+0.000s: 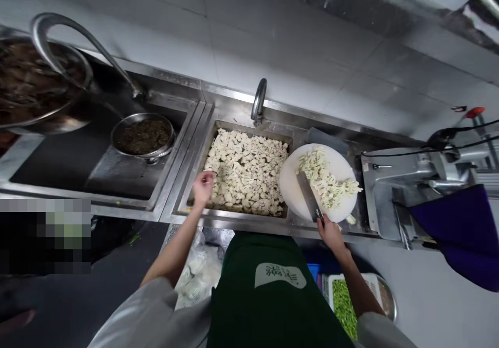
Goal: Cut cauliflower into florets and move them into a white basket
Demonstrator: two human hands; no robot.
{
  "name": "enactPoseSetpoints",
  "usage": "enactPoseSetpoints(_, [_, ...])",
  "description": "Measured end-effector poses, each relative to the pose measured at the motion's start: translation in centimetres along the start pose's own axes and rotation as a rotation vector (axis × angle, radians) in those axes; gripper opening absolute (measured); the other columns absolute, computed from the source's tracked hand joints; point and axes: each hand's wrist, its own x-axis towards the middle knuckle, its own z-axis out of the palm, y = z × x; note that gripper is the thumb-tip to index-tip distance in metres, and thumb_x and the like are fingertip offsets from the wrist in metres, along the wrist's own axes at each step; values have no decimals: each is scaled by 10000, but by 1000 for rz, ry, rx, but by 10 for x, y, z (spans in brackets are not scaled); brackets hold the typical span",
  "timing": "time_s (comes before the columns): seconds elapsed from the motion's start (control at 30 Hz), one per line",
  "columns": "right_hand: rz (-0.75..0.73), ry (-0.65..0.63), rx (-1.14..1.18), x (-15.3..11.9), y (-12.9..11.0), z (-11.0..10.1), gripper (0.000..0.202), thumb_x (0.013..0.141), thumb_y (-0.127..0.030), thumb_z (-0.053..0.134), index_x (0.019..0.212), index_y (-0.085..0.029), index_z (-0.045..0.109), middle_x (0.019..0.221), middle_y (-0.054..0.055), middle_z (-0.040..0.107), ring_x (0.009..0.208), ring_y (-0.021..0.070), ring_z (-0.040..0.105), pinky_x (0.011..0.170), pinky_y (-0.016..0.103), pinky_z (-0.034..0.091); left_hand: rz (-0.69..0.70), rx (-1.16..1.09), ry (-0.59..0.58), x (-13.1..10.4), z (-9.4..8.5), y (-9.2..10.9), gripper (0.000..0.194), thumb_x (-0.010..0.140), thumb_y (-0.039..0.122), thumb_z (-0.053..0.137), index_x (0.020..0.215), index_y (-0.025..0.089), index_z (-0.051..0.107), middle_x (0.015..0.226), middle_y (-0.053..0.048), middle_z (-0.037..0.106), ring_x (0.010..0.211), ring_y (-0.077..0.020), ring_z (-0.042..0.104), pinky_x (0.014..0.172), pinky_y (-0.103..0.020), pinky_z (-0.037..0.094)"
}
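Observation:
My right hand (330, 232) grips the dark handle of a cleaver (310, 195), whose blade lies over the round white cutting board (290, 187). Cut cauliflower (319, 174) is heaped on the board beside the blade, with some pieces at its right edge. Left of the board, a sink (291, 143) is filled with small cauliflower florets (249, 171). My left hand (203, 187) hovers at the sink's left edge, its fingers curled together; whether they hold anything is too small to tell.
A curved faucet (259, 98) rises behind the florets. At left, another sink (117, 182) holds a strainer (142, 136) of dark food, beside a large bowl (88, 72). A metal machine (409, 171) with purple cloth (463, 233) stands right. A basket (331, 288) of green pieces sits below.

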Motion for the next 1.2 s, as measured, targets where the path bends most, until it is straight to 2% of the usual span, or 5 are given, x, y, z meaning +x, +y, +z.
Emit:
enactPoseSetpoints(0.17, [37,-97,-67,-6,-9,-8,376,1108,-328,401,1312,-133,650,958,145,791,906,264,766,785,294,485,47,23,-336,69,192,16,144,809,146,663,912,162,762,1045,-104,768,1024,-257,730,997,-406,601])
enactPoseSetpoints(0.33, [55,-145,-30,-15,-12,-6,380,1123,-334,357,1289,-159,651,964,132,794,947,275,778,824,310,507,27,131,-447,100,277,1,249,680,70,737,916,150,727,1077,-139,713,1129,-307,672,1095,-453,510])
enactPoseSetpoints(0.6, [101,-237,50,0,-17,-20,379,1132,-349,342,1375,-163,565,1017,134,795,963,269,776,814,303,489,-39,20,-303,106,262,-38,130,733,171,680,753,196,554,784,-25,577,803,-188,602,797,-309,549])
enactPoseSetpoints(0.83, [86,-269,112,31,-7,-29,406,1132,-368,386,1402,-113,550,1117,198,782,1042,294,762,848,314,480,46,-329,-77,69,198,15,373,820,512,737,979,195,623,912,-30,658,622,-111,593,575,-227,497])
enactPoseSetpoints(1.2, [20,-263,27,20,-1,-32,448,1142,-367,260,1383,-111,537,1110,208,780,1031,294,767,847,329,499,85,-448,-103,-90,283,92,325,849,499,799,897,192,704,847,-40,680,672,-133,620,662,-265,565])
